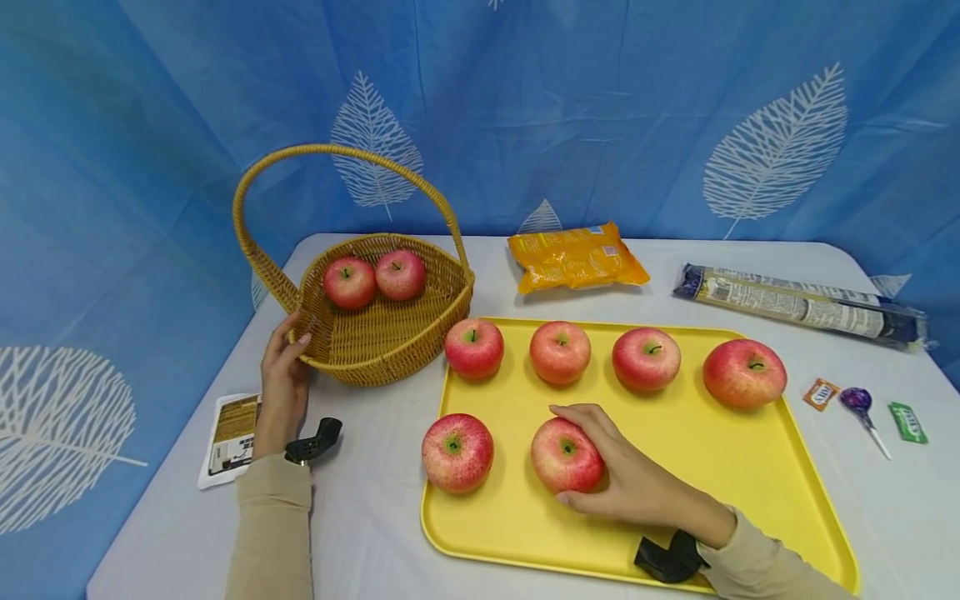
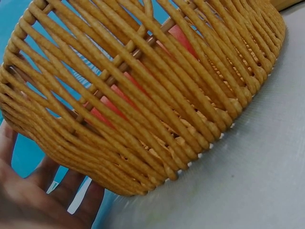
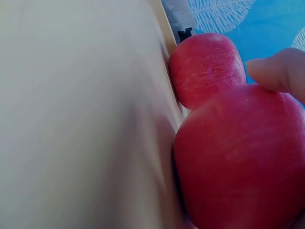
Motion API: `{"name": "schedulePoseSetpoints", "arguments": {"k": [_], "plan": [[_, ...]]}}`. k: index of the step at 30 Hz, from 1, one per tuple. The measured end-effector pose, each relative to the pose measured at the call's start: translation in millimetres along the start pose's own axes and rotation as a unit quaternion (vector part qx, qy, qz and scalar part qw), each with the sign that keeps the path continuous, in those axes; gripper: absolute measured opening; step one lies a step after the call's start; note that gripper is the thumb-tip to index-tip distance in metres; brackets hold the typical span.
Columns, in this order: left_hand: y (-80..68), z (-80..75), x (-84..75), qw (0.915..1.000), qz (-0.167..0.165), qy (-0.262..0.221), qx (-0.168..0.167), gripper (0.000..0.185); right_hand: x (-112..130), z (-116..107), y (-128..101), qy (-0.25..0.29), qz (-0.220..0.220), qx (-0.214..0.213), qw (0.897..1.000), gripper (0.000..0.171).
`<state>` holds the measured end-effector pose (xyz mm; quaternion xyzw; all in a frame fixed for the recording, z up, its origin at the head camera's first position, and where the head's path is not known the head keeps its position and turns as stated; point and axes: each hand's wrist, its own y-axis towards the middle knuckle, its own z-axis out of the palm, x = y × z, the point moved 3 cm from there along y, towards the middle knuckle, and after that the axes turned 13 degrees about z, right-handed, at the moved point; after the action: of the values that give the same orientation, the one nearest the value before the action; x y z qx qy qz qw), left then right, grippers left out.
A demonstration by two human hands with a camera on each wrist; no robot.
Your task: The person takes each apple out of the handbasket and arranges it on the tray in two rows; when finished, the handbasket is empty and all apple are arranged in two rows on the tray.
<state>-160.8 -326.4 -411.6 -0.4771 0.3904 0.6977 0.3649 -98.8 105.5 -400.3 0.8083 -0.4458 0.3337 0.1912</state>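
Observation:
A yellow tray [image 1: 712, 467] holds several red apples. My right hand [image 1: 581, 458] curls its fingers and thumb round the front-middle apple [image 1: 562, 450], which still sits on the tray. In the right wrist view that apple [image 3: 238, 157] fills the frame with a fingertip [image 3: 276, 71] on it and a second apple [image 3: 207, 69] behind. A wicker basket [image 1: 390, 342] with a tall handle stands to the left and has two apples [image 1: 372, 279] in it. My left hand [image 1: 288, 337] rests with straight fingers [image 2: 43, 191] against the basket's outer wall [image 2: 143, 95].
Behind the tray lie an orange snack bag [image 1: 576, 257] and a long printed packet [image 1: 802, 304]. A small orange sachet [image 1: 821, 393], a purple lollipop [image 1: 858, 402] and a green packet [image 1: 908, 422] lie at the right. A printed card [image 1: 232, 433] lies by my left wrist.

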Motion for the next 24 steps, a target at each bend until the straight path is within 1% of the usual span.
{"name": "schedulePoseSetpoints", "arguments": {"k": [2, 5, 8, 12, 15, 18, 22, 24], "plan": [[0.1, 0.0, -0.4, 1.0000, 0.001, 0.001, 0.002, 0.047, -0.4, 0.1, 0.0, 0.000, 0.014, 0.010, 1.000, 0.084], [0.4, -0.4, -0.2, 1.0000, 0.002, 0.000, 0.002, 0.047, -1.3, 0.2, 0.1, -0.002, 0.031, 0.012, 0.999, 0.088], [0.2, -0.4, 0.3, 1.0000, 0.001, -0.003, 0.001, 0.048, -2.3, 0.1, 0.0, -0.004, 0.036, 0.004, 0.999, 0.091], [0.7, -0.2, 0.7, 1.0000, 0.002, -0.002, -0.001, 0.048, -1.9, -2.0, -0.1, -0.014, 0.029, -0.002, 0.999, 0.094], [1.0, -0.3, 0.4, 1.0000, 0.004, 0.004, -0.001, 0.047, -0.1, -4.3, -0.5, -0.018, 0.026, -0.011, 0.999, 0.088], [0.2, -0.1, -0.4, 1.0000, 0.005, 0.006, 0.002, 0.047, 1.4, -6.4, -1.1, -0.014, 0.023, -0.022, 0.999, 0.077], [-0.4, 0.1, -0.8, 1.0000, 0.008, 0.004, 0.003, 0.047, 3.1, -9.5, -0.4, 0.006, 0.017, -0.035, 0.999, 0.062], [-0.5, 0.3, -0.6, 0.9999, 0.011, 0.002, 0.004, 0.047, 3.7, -11.0, -0.3, 0.022, 0.014, -0.035, 0.999, 0.058]]}}
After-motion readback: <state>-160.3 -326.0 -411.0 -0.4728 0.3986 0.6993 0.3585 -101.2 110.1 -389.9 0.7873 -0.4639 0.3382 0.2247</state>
